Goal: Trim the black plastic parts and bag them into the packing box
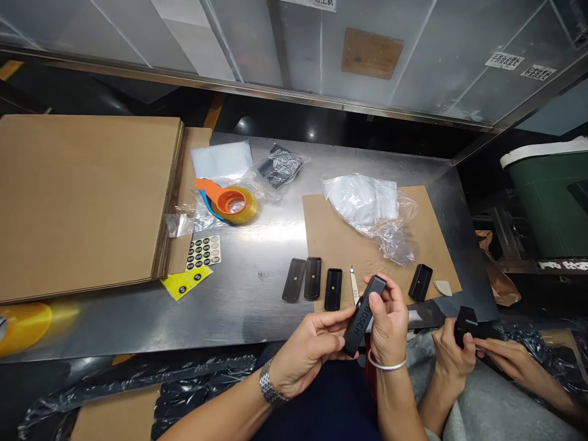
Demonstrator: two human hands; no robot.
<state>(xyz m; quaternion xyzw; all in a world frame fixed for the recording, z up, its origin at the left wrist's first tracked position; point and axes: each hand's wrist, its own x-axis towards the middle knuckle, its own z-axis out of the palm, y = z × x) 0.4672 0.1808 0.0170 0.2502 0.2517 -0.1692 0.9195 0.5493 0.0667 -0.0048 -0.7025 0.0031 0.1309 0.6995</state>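
Note:
A black oblong part [359,327] marked BOSCH is tilted between my two hands, above the table's front edge. My left hand [312,346], with a metal watch at the wrist, grips its lower end between thumb and fingers. Around its upper end my right hand [388,315] is closed, thumb on the front face; a silver bangle circles that wrist. Just beyond lies a slim pale tool [353,283] on cardboard. Three dark oblong trays, one of them black [333,289], lie left of the tool. Another black tray [420,282] sits to the right, beside a small cream piece [443,288].
Stacked cardboard [87,196] covers the table's left. Nearer the middle are a tape dispenser [229,201], sticker sheets [203,252] and a bagged black item [280,165]. Clear bags [367,205] lie on cardboard. At right, another person's hands [452,352] hold a black part [465,324].

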